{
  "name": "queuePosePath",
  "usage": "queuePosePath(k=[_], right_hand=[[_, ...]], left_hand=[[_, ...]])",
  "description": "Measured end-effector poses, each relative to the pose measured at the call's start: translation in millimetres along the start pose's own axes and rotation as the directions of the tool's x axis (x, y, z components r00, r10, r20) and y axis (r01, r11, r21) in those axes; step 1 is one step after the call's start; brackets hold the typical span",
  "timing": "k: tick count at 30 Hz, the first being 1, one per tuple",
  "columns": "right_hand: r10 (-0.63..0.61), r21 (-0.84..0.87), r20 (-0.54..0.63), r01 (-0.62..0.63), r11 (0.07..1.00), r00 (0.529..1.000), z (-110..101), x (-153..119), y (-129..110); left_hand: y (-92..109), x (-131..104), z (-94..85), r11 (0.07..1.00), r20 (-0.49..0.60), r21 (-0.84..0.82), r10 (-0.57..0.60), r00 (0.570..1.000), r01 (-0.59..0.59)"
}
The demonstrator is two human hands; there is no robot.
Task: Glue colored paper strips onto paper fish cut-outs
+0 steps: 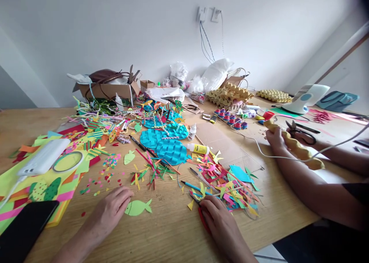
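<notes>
A light green paper fish (pixel 138 207) with a drawn eye and gill line lies on the table, its head end against the fingertips of my left hand (pixel 113 205). Those fingers are bent and pressed together at the fish's edge. My right hand (pixel 217 217) is closed over red-handled scissors (pixel 203 219) lying low on the table, the blades pointing away from me. Beyond their tips are a blue pen (pixel 191 185) and a heap of coloured paper scraps (pixel 227 190). A smaller green paper fish (pixel 129 157) lies farther back.
Blue painted egg-carton pieces (pixel 170 151), glue bottles (pixel 198 148) and paper strips (pixel 150 169) fill the middle. Left are a white power bank (pixel 44 155), tape roll (pixel 67 162) and black phone (pixel 25 228). At right, another person's hands (pixel 275 138) hold a yellow egg-carton strip (pixel 298 149) and black scissors (pixel 301 132).
</notes>
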State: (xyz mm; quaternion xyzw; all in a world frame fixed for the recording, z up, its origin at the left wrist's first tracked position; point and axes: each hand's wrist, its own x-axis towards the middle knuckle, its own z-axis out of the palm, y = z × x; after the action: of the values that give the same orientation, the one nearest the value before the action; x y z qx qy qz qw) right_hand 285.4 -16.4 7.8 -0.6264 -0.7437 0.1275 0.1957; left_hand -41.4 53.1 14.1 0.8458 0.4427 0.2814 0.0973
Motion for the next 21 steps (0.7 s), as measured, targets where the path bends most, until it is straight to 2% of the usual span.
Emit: queuePosePath(k=[11, 15, 18, 21], right_hand=[[0.040, -0.063, -0.152, -0.051, 0.997, 0.988, -0.5, 9.7, 7.7], [-0.032, 0.017, -0.228, 0.037, 0.999, 0.973, -3.3, 13.5, -6.3], [-0.094, 0.134, -0.141, 0.113, 0.985, 0.986, -1.1, 18.3, -32.5], [-0.168, 0.195, 0.026, 0.160, 0.968, 0.985, 3.6, 26.3, -62.7]], left_hand=[[2.2, -6.3, -7.5, 0.998, -0.060, 0.045, 0.044, 0.997, -0.042], [1.9, -11.0, -9.8, 0.997, -0.072, 0.058, 0.053, 0.996, -0.049], [1.6, -13.5, -9.9, 0.997, -0.078, 0.062, 0.048, 0.996, -0.043], [-1.8, -12.5, -8.9, 0.997, -0.089, 0.076, 0.020, 0.996, -0.014]])
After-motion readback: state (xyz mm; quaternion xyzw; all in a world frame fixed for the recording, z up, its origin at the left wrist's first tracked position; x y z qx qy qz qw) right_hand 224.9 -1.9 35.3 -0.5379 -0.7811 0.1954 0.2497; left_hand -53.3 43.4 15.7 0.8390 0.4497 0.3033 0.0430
